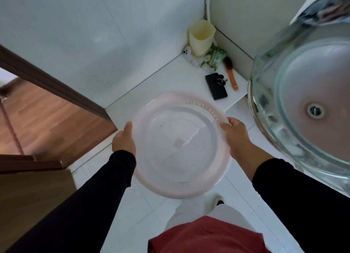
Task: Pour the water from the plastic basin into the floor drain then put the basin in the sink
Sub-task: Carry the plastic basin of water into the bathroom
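Note:
A round, translucent pale-pink plastic basin (180, 144) is held level at waist height over the white tiled floor, with clear water rippling inside. My left hand (124, 139) grips its left rim and my right hand (235, 137) grips its right rim. The glass bowl sink (310, 105) with a metal drain (315, 111) sits to the right, beside the basin. No floor drain shows in this view.
A white ledge (181, 78) behind the basin carries a cream cup (201, 37), a small plant (215, 56), a black phone (216, 86) and an orange-handled brush (231, 73). A brown door frame (56, 87) and wood flooring lie at left. My foot (216, 200) stands below the basin.

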Motion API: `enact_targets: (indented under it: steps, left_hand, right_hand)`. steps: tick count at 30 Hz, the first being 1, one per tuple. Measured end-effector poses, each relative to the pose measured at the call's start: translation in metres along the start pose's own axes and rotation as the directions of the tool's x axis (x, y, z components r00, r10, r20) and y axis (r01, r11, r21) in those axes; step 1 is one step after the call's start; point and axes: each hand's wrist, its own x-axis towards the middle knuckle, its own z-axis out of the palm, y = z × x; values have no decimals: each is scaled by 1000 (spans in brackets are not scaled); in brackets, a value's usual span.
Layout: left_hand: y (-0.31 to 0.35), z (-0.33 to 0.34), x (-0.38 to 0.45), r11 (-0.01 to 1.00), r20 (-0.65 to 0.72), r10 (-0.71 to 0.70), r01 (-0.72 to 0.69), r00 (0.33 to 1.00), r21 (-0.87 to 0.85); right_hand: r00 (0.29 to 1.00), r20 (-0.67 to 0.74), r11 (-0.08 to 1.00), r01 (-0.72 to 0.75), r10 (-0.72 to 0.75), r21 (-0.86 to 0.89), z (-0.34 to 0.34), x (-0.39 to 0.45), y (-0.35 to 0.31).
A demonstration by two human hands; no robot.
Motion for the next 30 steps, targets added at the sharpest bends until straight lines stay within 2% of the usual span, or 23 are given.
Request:
enact_targets:
  steps: [7, 11, 16, 23, 26, 30]
  left_hand:
    - [-1, 16, -53, 999, -45, 51, -51, 998, -1]
    - [-4, 20, -87, 999, -23, 49, -49, 999, -7]
    - [-5, 19, -135, 993, -39, 94, -91, 995, 74]
    - [-11, 19, -168, 980, 43, 133, -138, 990, 144]
    - [-18, 24, -171, 948, 129, 152, -181, 980, 262]
    - [-25, 24, -182, 947, 208, 182, -228, 961, 224]
  right_hand:
    - [998, -34, 999, 46, -46, 1, -54, -22, 11]
    - [995, -73, 997, 74, -72, 32, -86, -41, 17]
    - [994, -72, 996, 81, -78, 44, -120, -67, 29]
    - [989, -135, 991, 76, -61, 106, -153, -98, 58]
    - [981, -193, 989, 60, -33, 137, -162, -112, 74]
    - [965, -261, 979, 24, 30, 203, -169, -133, 99]
